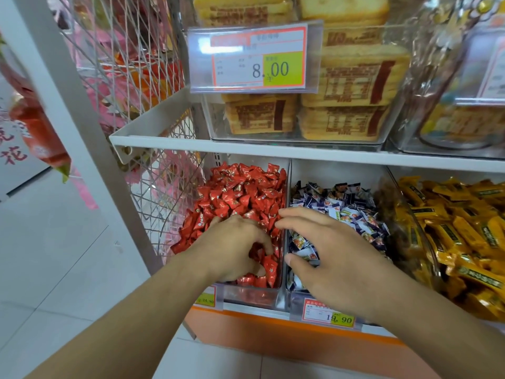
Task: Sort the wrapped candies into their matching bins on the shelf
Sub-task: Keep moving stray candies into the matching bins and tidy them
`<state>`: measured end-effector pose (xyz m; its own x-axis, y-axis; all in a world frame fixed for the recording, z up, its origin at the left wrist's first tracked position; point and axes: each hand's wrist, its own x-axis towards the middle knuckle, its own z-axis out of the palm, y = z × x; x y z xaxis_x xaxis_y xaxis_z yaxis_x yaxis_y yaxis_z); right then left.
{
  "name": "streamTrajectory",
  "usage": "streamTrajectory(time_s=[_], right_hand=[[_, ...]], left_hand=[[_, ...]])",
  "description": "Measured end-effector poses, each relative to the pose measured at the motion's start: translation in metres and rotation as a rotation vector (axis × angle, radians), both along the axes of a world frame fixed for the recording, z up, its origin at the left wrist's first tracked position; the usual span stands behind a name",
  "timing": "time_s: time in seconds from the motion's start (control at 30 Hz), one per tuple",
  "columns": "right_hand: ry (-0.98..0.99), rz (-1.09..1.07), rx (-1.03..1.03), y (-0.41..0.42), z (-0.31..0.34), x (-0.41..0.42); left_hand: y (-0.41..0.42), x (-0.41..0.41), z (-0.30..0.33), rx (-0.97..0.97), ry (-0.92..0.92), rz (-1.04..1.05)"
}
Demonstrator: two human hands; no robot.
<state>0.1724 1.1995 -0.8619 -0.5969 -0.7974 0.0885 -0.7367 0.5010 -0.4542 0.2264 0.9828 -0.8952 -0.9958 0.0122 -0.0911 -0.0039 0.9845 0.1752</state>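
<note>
Left hand: the left hand (235, 247) lay in the red candies (240, 198), fingers curled down among the wrappers; whether they held one could not be told.
Right hand: the right hand (328, 255) hovered over the blue-and-white candies (352, 214), fingers spread wide and holding nothing.
Bins: the clear left bin (251, 296) stood just beside the middle bin (296, 299) on the lower shelf (273, 314).
Further right: yellow candies (464, 231) filled a neighbouring bin.
</note>
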Motion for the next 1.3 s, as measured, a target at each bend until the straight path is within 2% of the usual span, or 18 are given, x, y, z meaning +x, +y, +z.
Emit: streamTrajectory(time_s=[0.27, 0.5, 0.6, 0.67, 0.77, 0.97, 1.1, 1.3], right_hand=[[-0.009, 0.003, 0.002, 0.001, 0.0, -0.002], [-0.003, 0.01, 0.008, 0.001, 0.002, -0.001], [-0.002, 0.012, 0.011, 0.0, 0.002, -0.001], [0.003, 0.009, 0.015, -0.001, 0.001, -0.001], [0.009, 0.002, 0.01, -0.002, 0.001, 0.0], [0.012, 0.008, 0.009, 0.0, 0.001, 0.0], [0.008, 0.012, 0.016, 0.0, 0.002, 0.0], [0.006, 0.008, 0.02, 0.0, 0.003, 0.001]], left_hand=[[-0.023, 0.0, 0.001, 0.189, 0.277, 0.121], [-0.032, 0.004, 0.006, 0.106, 0.376, 0.193], [-0.03, 0.009, 0.009, -0.007, 0.338, 0.145], [-0.021, 0.008, 0.011, -0.033, 0.356, 0.024], [-0.002, 0.003, 0.009, 0.17, 0.267, -0.093], [-0.002, 0.003, 0.0, 0.24, 0.091, 0.091], [-0.008, 0.003, 0.006, 0.234, -0.017, 0.101], [-0.002, 0.001, 0.0, 0.132, 0.034, 0.04]])
